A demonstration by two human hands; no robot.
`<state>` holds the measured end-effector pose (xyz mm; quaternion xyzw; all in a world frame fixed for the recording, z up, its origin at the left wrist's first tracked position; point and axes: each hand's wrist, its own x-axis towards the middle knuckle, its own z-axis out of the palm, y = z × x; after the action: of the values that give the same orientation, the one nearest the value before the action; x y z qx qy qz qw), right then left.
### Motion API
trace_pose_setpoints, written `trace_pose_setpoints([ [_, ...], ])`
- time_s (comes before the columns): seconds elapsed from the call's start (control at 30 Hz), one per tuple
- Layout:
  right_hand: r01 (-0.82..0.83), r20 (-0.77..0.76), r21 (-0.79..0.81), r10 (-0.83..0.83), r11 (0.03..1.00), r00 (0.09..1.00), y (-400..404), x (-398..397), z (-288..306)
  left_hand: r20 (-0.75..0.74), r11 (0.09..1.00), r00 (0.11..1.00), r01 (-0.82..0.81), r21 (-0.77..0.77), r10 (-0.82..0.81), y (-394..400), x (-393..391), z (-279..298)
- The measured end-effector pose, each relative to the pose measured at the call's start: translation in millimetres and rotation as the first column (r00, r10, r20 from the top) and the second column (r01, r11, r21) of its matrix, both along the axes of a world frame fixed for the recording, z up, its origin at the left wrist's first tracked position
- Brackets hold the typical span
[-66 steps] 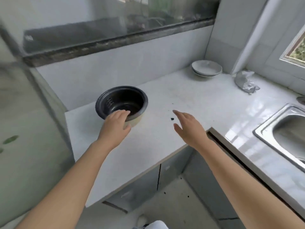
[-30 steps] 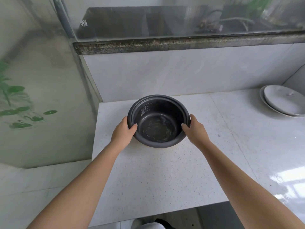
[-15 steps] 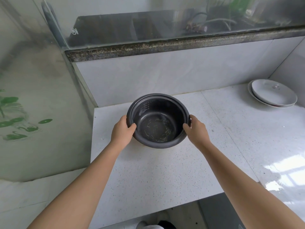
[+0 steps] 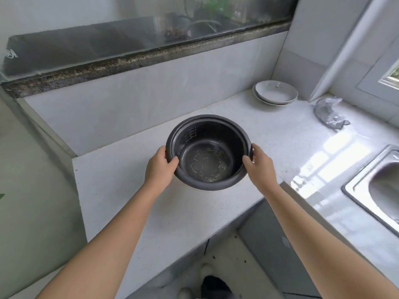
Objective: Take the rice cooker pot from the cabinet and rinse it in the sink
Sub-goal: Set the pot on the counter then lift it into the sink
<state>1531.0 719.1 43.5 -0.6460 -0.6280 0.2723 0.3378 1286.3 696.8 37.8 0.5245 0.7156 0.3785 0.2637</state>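
Nearest the camera, two bare forearms reach forward over the white speckled stone table. The left hand and the right hand each grip one side of the round dark grey non-stick rice cooker pot — thumbs hooked over the rim, fingers curled beneath. The pot appears lifted just clear of the table, its scratched bottom facing up toward the camera. The carry step looks to be in hand; the next move calls for swinging the pot right, level, to the stainless steel sink at the frame's edge. Farther back sit stacked white shallow bowls and a crumpled clear plastic bag.
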Motion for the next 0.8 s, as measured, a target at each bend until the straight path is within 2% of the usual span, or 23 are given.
trace_pose_setpoints([
  [0.3, 0.278, -0.063, 0.046, -0.275, 0.959, 0.959, -83.7, 90.1, -4.1, 0.059, 0.965, 0.963, 0.263, 0.001, -0.263, -10.9, 96.1, -6.5],
  [0.63, 0.517, -0.186, 0.085, -0.496, 0.852, 0.848, -174.8, 189.0, 3.9, 0.108, 0.880, 0.874, 0.472, 0.040, -0.474, -49.5, 213.1, 6.8],
  [0.8, 0.608, -0.169, 0.106, -0.588, 0.787, 0.791, -231.5, 241.9, 9.8, 0.149, 0.812, 0.800, 0.581, 0.051, -0.582, -84.4, 276.8, 11.4],
])
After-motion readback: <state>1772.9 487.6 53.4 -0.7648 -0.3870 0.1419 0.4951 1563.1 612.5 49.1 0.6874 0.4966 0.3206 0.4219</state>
